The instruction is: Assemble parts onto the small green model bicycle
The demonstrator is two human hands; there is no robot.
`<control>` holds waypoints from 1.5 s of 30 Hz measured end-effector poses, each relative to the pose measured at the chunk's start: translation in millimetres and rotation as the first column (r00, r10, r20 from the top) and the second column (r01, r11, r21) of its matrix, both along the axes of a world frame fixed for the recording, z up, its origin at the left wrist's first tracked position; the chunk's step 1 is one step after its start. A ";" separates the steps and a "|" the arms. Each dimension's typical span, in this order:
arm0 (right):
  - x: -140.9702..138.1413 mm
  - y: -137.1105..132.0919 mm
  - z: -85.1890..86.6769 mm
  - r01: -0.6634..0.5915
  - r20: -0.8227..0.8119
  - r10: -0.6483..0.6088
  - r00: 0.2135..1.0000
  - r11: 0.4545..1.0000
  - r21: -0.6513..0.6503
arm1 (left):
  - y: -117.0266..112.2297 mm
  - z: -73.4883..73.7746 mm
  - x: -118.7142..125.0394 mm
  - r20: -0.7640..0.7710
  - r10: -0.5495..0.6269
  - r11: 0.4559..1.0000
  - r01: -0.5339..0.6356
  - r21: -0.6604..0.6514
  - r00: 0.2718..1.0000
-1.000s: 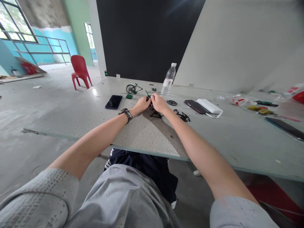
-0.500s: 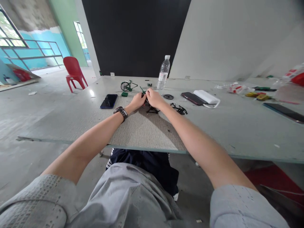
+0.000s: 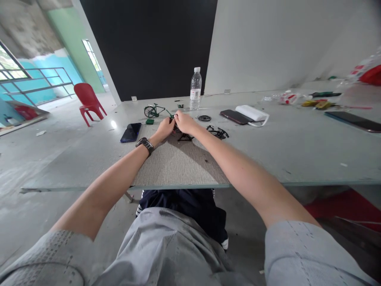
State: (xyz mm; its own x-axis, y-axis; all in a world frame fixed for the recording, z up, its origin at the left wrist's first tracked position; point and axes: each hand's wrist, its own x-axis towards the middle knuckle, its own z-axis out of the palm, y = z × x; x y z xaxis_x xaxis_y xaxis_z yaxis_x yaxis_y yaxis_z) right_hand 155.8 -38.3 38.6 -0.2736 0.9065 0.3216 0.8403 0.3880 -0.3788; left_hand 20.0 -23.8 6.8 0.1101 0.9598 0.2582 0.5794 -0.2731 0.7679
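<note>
"Bike part (image 3: 176, 127), where've you got it rn?"

"Betw. my L hand (image 3: 165, 129) and R hand (image 3: 185, 122), approx. mid-table (image 3: 297, 151)."

"Hands' state?"

"Both pinching it, fingers bent in, tips close together. They hide most of it, so can't tell its exact shape. It's small, dark; a green rod (image 3: 170, 114) pokes up by my L fingertips."

"What's nearest?"

"Black frame (image 3: 185, 138) on the table, just my side of R hand, partly behind the wrist. Black bits (image 3: 219, 132) lie R of my R forearm. Wheel (image 3: 204, 118) lies flat past R wrist."

"L side & far side?"

"Phone (image 3: 131, 132) flat, L of my L hand; watch (image 3: 145, 145) on that wrist. Green bike (image 3: 154, 111), one wheel showing, is beyond L hand, w/ a green block (image 3: 149, 122) just this side of it. Bottle (image 3: 195, 94) stands upright near the wall (image 3: 253, 47)."
</note>
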 end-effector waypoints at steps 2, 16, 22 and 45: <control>0.3 0.6 -0.4 0.004 -0.001 -0.004 1.000 1.000 0.001 | 0.7 -0.5 0.0 0.009 -0.006 1.000 0.006 -0.004 1.000; 1.5 0.7 -0.4 0.010 0.036 -0.010 0.999 1.000 -0.005 | -2.7 -1.0 0.4 0.032 -0.020 1.000 0.020 0.010 0.999; 3.1 6.6 -4.6 0.015 0.032 -0.015 0.999 1.000 0.000 | -6.4 2.5 1.3 0.056 -0.025 1.000 0.025 -0.004 0.998; 3.0 3.8 -4.3 0.035 0.067 -0.036 0.997 0.999 0.022 | 2.2 -4.1 1.9 0.045 -0.026 1.000 0.025 0.012 0.999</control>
State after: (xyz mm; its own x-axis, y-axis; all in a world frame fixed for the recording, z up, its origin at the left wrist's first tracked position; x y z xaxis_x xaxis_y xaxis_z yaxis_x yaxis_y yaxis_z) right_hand 158.8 -34.5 34.3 -0.2633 0.9093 0.3223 0.8768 0.3648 -0.3131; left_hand 21.9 -21.6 2.7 0.1227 0.9537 0.2747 0.5372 -0.2965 0.7896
